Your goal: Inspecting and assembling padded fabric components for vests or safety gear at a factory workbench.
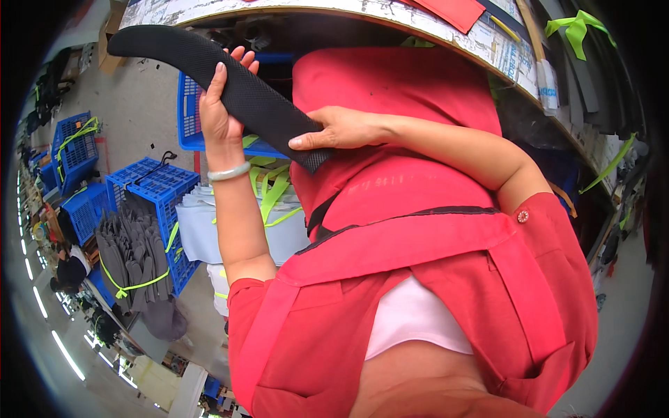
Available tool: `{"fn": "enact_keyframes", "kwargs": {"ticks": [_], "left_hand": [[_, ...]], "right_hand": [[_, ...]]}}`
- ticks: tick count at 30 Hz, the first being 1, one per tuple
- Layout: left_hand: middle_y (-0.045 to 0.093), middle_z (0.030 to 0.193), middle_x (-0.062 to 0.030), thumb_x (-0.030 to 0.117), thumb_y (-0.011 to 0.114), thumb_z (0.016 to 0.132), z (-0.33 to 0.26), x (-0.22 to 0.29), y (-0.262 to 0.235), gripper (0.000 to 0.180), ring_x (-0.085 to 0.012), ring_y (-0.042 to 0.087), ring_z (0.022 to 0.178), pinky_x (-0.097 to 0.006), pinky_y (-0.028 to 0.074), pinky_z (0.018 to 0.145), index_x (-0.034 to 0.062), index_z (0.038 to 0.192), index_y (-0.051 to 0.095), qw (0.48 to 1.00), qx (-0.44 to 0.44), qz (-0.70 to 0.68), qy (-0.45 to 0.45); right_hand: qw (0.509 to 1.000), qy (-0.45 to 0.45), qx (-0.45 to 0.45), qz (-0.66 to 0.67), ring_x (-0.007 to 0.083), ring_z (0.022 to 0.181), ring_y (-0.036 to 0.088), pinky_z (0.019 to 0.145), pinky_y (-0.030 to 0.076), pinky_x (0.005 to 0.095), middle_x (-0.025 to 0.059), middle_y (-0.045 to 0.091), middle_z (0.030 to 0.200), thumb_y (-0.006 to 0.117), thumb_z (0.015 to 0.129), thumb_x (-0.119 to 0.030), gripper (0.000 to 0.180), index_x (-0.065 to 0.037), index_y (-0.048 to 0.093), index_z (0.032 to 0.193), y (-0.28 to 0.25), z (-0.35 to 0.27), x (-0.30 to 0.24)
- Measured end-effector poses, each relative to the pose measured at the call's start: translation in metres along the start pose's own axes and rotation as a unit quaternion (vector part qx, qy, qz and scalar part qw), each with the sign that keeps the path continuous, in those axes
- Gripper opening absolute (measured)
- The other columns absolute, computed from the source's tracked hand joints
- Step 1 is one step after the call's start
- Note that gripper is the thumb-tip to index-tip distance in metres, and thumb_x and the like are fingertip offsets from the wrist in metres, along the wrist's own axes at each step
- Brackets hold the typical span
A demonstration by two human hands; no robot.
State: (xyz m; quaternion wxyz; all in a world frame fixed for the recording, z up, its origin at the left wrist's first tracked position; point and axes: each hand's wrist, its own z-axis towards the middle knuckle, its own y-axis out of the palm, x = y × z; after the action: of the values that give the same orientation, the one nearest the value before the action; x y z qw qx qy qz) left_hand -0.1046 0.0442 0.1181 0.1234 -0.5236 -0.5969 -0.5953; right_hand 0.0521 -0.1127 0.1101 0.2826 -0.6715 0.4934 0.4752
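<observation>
A long, curved strip of black mesh-textured material (259, 108) lies slantwise in front of me, its rounded end toward the far left and its narrower end against my red apron (397, 90). My left hand (219, 117) is closed round the middle of the strip. Its thumb rests on the near face and the fingertips show past the far edge. Near the lower end, my right hand (345, 127) pinches the strip with the thumb on top; its other fingers are mostly hidden underneath.
A worktable (390, 17) with red sheet pieces (453, 10) runs across the far side. Blue plastic crates (150, 184) stand on the floor at left, beside bundled grey pieces (136, 251) and stacked pale sheets (198, 226) tied with yellow-green strips. Dark strips (582, 76) hang at right.
</observation>
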Motion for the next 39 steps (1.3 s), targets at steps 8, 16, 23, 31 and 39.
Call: {"fn": "enact_keyframes", "kwargs": {"ticks": [8, 16, 23, 31, 39], "left_hand": [[0.068, 0.1, -0.0103, 0.019, 0.063, 0.093, -0.036, -0.083, -0.025, 0.028, -0.0157, 0.064, 0.088, -0.029, 0.054, 0.078, -0.0056, 0.107, 0.063, 0.978, -0.035, 0.188, -0.082], [0.065, 0.106, -0.0143, 0.015, 0.06, 0.094, -0.051, -0.087, -0.017, 0.027, -0.0205, 0.065, 0.091, -0.034, 0.058, 0.073, -0.0055, 0.112, 0.057, 0.985, -0.055, 0.092, -0.137], [0.067, 0.101, -0.0103, 0.004, 0.064, 0.089, -0.049, -0.088, -0.005, 0.021, -0.0194, 0.067, 0.088, -0.033, 0.058, 0.076, -0.0029, 0.109, 0.06, 0.991, -0.029, 0.005, -0.134], [0.068, 0.101, -0.0094, 0.004, 0.062, 0.09, -0.048, -0.09, -0.011, 0.021, -0.0196, 0.067, 0.089, -0.036, 0.059, 0.074, -0.0004, 0.11, 0.062, 0.99, -0.011, -0.048, -0.133], [0.061, 0.116, -0.0147, 0.016, 0.061, 0.093, -0.018, -0.09, -0.025, 0.031, -0.0277, 0.06, 0.11, -0.044, 0.049, 0.099, -0.0025, 0.117, 0.054, 0.97, 0.01, -0.205, -0.131]], "right_hand": [[0.991, 0.056, 0.117, 0.011, 0.0083, 0.069, 0.056, 0.065, 0.047, 0.0253, 0.0028, 0.063, 0.077, 0.076, 0.079, -0.028, 0.035, 0.002, 0.065, 0.094, -0.027, 0.003, 0.022], [0.991, 0.075, 0.095, -0.051, 0.0089, 0.063, 0.055, 0.057, 0.045, 0.0253, 0.0025, 0.061, 0.07, 0.076, 0.079, -0.03, 0.034, 0.001, 0.067, 0.088, -0.043, 0.006, 0.004], [0.987, 0.071, 0.128, 0.067, 0.0088, 0.054, 0.055, 0.051, 0.047, 0.023, 0.0038, 0.061, 0.068, 0.069, 0.085, -0.022, 0.023, 0.0, 0.064, 0.091, -0.041, 0.0, 0.01], [0.967, -0.055, 0.242, 0.06, 0.0071, 0.065, 0.058, 0.056, 0.049, 0.0219, 0.003, 0.063, 0.083, 0.066, 0.091, -0.027, 0.029, -0.002, 0.06, 0.104, -0.037, -0.007, 0.006], [0.974, -0.062, 0.219, 0.007, 0.0062, 0.064, 0.057, 0.059, 0.049, 0.0214, 0.0004, 0.061, 0.075, 0.064, 0.092, -0.016, 0.015, -0.002, 0.062, 0.097, -0.04, -0.002, 0.003]]}}
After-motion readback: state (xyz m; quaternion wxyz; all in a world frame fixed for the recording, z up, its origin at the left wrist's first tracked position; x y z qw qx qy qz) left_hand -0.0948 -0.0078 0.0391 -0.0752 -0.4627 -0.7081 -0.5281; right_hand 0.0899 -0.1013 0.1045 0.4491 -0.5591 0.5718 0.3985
